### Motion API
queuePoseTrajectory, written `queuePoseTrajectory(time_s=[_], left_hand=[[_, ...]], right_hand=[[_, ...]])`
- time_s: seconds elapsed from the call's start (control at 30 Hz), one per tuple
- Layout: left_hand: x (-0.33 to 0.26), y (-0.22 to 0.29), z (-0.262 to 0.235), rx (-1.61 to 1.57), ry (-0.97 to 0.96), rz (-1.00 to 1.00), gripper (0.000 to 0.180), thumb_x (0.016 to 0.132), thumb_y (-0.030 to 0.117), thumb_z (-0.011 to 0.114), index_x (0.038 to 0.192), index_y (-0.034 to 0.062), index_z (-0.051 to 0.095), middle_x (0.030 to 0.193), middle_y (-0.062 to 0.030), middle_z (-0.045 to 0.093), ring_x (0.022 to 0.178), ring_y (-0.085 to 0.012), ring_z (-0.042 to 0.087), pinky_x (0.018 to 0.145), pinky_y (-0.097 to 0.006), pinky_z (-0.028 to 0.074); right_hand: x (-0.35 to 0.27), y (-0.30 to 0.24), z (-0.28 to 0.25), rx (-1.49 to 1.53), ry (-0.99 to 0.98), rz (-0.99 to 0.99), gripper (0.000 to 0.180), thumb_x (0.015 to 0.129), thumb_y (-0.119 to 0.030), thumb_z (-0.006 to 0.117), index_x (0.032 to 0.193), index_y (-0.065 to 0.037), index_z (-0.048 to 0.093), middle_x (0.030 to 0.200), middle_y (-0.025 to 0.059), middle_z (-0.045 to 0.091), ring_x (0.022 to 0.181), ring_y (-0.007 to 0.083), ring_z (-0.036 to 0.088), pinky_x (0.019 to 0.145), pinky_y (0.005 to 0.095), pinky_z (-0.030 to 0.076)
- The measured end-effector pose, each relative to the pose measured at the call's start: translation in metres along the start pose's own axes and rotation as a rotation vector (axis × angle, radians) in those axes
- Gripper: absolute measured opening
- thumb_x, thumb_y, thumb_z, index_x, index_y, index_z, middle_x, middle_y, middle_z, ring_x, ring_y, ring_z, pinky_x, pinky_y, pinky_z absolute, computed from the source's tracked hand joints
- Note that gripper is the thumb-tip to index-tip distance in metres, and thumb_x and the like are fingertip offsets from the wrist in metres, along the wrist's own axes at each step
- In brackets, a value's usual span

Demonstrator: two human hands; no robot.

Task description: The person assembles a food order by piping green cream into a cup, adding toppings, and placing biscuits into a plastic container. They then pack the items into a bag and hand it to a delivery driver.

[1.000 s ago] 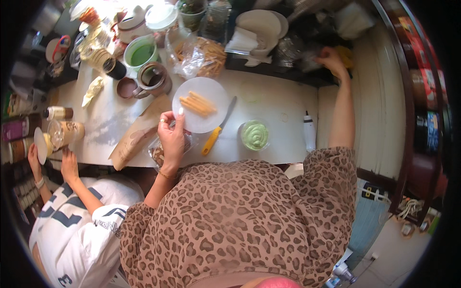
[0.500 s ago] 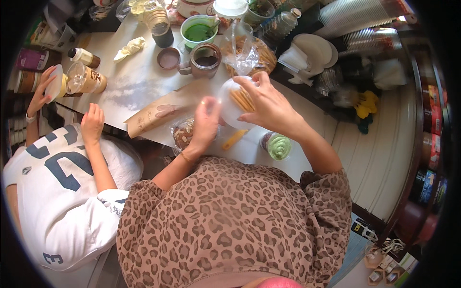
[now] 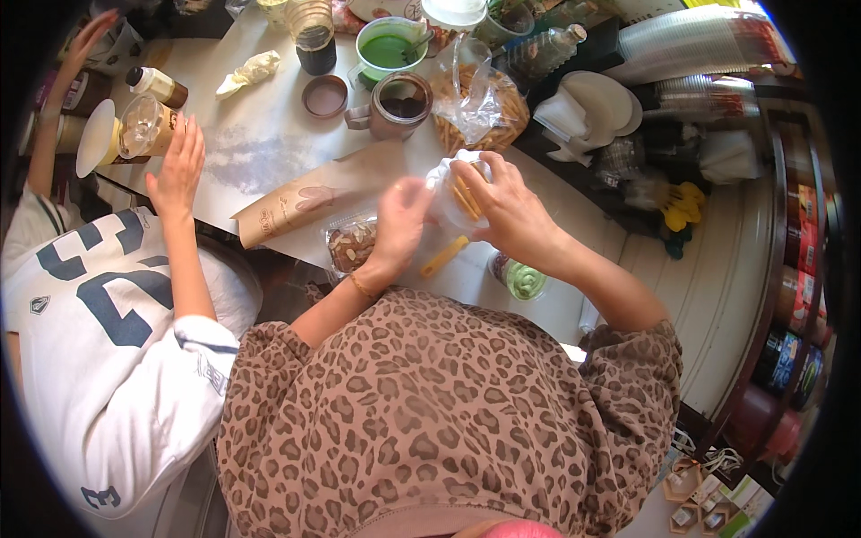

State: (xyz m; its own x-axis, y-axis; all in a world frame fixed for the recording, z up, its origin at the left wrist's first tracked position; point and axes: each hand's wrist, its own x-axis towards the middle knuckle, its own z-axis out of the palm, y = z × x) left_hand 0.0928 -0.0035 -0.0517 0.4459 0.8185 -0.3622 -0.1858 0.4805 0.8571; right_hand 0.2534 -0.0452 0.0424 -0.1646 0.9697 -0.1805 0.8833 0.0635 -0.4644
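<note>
My right hand [image 3: 520, 202] is closed round a bundle of thin golden-brown biscuit sticks [image 3: 467, 195] in a translucent white wrapping [image 3: 454, 208]; whether this is a bag or a soft cup I cannot tell. My left hand [image 3: 399, 231] is beside it, its fingers smeared by motion and close to the wrapping's left side. Beneath that hand lies a clear pack with a brown, nut-topped baked piece [image 3: 352, 244]. Between me and the sticks is a yellow-handled tool [image 3: 445, 256]. To the right stands a cup topped with a green cream swirl [image 3: 524, 280].
Beyond my hands are an open bag of sticks [image 3: 484, 112], a brown jar [image 3: 400, 106], its lid [image 3: 324, 97] and a bowl of green liquid [image 3: 391, 49]. A printed paper bag [image 3: 296, 204] lies left. A co-worker's hand [image 3: 179, 170] is near plastic cups [image 3: 148, 127]. Stacked lids [image 3: 587, 112] stand right.
The wrapped sticks and my right hand have shifted slightly right in the picture, and the wrapping looks more gathered. The co-worker's far hand has left the cup and is raised farther back.
</note>
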Motion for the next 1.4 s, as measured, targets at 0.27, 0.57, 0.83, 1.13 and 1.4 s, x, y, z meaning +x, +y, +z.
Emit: queuePoseTrajectory(time_s=[0.27,0.57,0.83,1.13,1.4], left_hand=[[0.0,0.0,0.004,-0.002,-0.025,-0.01,0.016,0.091,0.013,0.052,0.097,-0.0015,0.052,0.09,-0.0055,0.059,0.078,-0.0111,0.057,0.07,-0.027,0.05],[-0.003,0.006,0.004,0.118,-0.032,-0.028,0.02,0.089,0.015,0.057,0.096,-0.0018,0.052,0.089,-0.0053,0.059,0.079,-0.0105,0.056,0.073,-0.024,0.048],[0.005,-0.013,0.001,0.275,-0.016,0.041,0.021,0.088,0.017,0.059,0.096,-0.0015,0.051,0.088,-0.0045,0.059,0.079,-0.009,0.055,0.074,-0.024,0.046],[0.026,-0.01,-0.007,-0.065,-0.15,-0.16,0.024,0.089,0.015,0.056,0.103,-0.0028,0.049,0.094,-0.0078,0.058,0.084,-0.0142,0.058,0.077,-0.028,0.048],[0.042,0.009,-0.031,0.002,0.046,0.008,0.025,0.088,0.017,0.058,0.104,0.0007,0.046,0.093,-0.0047,0.054,0.081,-0.0115,0.053,0.074,-0.027,0.045]], right_hand=[[-0.002,0.011,-0.004,-0.047,-0.027,-0.047,0.084,0.053,0.009,0.072,0.126,-0.011,0.035,0.124,0.0211,0.036,0.113,0.0422,0.04,0.081,0.0436,0.051],[0.003,0.017,0.005,-0.062,-0.059,-0.084,0.092,0.049,0.002,0.079,0.129,-0.013,0.035,0.128,0.0216,0.033,0.115,0.0418,0.039,0.086,0.0439,0.048],[0.01,0.02,0.019,-0.057,-0.016,-0.083,0.089,0.046,0.001,0.08,0.123,-0.01,0.037,0.115,0.0213,0.04,0.102,0.041,0.045,0.073,0.0435,0.053],[0.028,0.022,0.01,-0.03,-0.203,0.059,0.097,0.049,-0.01,0.084,0.131,-0.011,0.032,0.125,0.0188,0.037,0.114,0.0398,0.04,0.091,0.0438,0.045],[0.032,0.186,-0.053,-0.2,0.874,0.417,0.036,0.076,-0.027,0.066,0.103,-0.005,0.059,0.104,0.018,0.056,0.098,0.0306,0.054,0.084,0.0398,0.044]])
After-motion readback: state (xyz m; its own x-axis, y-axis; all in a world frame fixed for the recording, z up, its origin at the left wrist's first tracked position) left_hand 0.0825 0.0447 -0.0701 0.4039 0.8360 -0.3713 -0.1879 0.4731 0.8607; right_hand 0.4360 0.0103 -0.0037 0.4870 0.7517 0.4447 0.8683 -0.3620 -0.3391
